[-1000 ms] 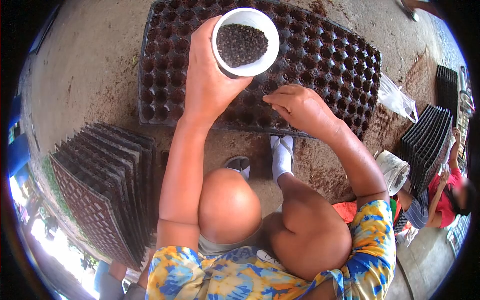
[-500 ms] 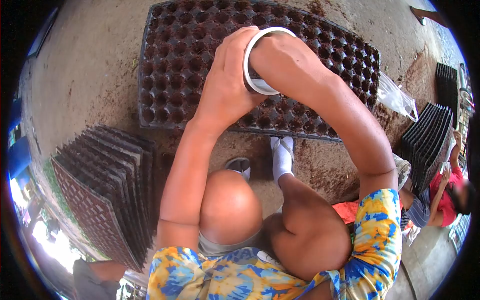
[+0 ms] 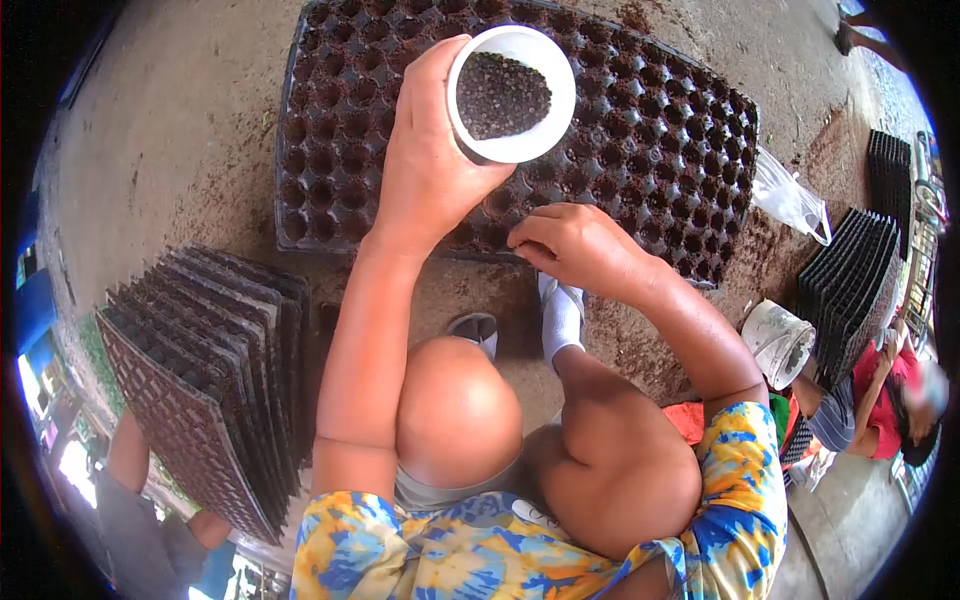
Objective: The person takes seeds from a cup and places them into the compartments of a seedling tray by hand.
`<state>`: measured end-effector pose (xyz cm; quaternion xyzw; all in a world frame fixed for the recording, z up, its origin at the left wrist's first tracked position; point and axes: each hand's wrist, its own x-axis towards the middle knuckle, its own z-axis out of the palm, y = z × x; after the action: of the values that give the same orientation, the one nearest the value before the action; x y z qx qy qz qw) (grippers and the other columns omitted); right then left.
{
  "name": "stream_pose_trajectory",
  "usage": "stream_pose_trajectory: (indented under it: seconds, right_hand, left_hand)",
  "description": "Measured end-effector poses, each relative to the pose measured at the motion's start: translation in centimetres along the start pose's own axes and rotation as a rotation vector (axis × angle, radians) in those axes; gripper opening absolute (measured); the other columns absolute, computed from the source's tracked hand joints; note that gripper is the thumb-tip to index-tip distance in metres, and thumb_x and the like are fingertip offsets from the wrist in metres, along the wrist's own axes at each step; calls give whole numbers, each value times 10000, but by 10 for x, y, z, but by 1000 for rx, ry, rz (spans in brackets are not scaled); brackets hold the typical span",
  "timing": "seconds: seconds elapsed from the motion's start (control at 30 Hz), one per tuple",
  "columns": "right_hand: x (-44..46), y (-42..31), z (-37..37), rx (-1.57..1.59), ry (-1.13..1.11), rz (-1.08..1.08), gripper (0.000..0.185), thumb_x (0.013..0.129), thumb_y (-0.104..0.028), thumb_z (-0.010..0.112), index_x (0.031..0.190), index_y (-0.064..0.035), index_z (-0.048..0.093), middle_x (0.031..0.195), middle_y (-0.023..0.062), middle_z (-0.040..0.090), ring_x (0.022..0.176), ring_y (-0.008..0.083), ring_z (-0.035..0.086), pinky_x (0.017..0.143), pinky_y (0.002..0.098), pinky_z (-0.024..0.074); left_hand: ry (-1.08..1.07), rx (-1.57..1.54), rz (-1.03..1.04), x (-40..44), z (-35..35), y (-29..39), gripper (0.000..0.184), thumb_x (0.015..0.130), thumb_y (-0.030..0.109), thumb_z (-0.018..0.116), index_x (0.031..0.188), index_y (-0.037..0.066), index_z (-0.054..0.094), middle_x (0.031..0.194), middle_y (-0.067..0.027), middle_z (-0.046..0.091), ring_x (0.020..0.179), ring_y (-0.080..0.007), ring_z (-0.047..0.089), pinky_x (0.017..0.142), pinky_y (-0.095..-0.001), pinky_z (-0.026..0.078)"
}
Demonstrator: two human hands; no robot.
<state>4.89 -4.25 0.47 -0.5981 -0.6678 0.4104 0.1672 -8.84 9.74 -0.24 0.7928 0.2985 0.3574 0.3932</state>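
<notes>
In my left hand (image 3: 425, 150) is a white cup (image 3: 563, 95), gripped round its side and tilted so that its inside faces me. Small dark seeds (image 3: 500, 97) fill part of it. Just below the cup, my right hand (image 3: 580, 245) hovers over the near edge of a black seedling tray (image 3: 345, 160). Its thumb and fingers are pinched together, and whatever they hold is too small or hidden to make out. Brown soil fills or lines the many round cells of the tray, which lies on the ground in front of my feet.
Stacked seedling trays (image 3: 210, 370) stand at my left, and more stacks (image 3: 850, 280) are at the right. A clear plastic bag (image 3: 790, 195) and a dirty white bucket (image 3: 778, 340) lie right of the tray. A person in a red shirt (image 3: 880, 400) sits at far right.
My right hand has come out of the cup and moved down to the tray's near edge. My left hand has shifted the cup slightly up, and the seeds inside now show.
</notes>
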Motion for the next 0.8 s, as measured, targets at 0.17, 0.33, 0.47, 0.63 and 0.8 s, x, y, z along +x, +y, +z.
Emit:
stream_pose_trajectory:
  seconds: [0.17,0.33,0.47,0.63,0.8]
  right_hand:
    - [-10,7,3,-115,46,5,134,802,-93,659,929,-56,679,879,115,673,840,306,648,747,404,533]
    - [-15,9,0,-120,60,23,154,809,-84,655,957,-61,692,884,109,683,845,296,654,757,395,540]
    - [-16,12,1,-106,65,37,150,811,-79,655,956,-69,695,884,108,687,839,291,661,755,393,543]
    - [-13,10,2,-21,83,48,165,817,-87,660,979,-88,693,898,124,686,834,304,662,743,393,542]
    - [2,-2,10,-28,105,-42,178,817,-104,674,992,-74,687,893,119,686,812,315,662,722,392,541]
  left_hand:
    - [18,10,23,1,-1,-1,895,582,42,864,1342,46,391,1255,-132,544,1153,-241,558,988,-355,451]
    - [24,17,18,2,0,2,886,585,54,866,1338,46,399,1252,-134,550,1154,-248,561,987,-359,453]
    - [26,17,17,2,1,4,883,584,60,867,1336,47,404,1254,-135,549,1158,-254,560,985,-361,455]
    - [30,18,21,2,1,2,894,578,63,870,1338,48,400,1257,-137,547,1161,-256,559,984,-364,457]
    - [24,24,23,2,1,3,899,582,77,876,1341,50,395,1256,-140,548,1159,-258,560,980,-368,460]
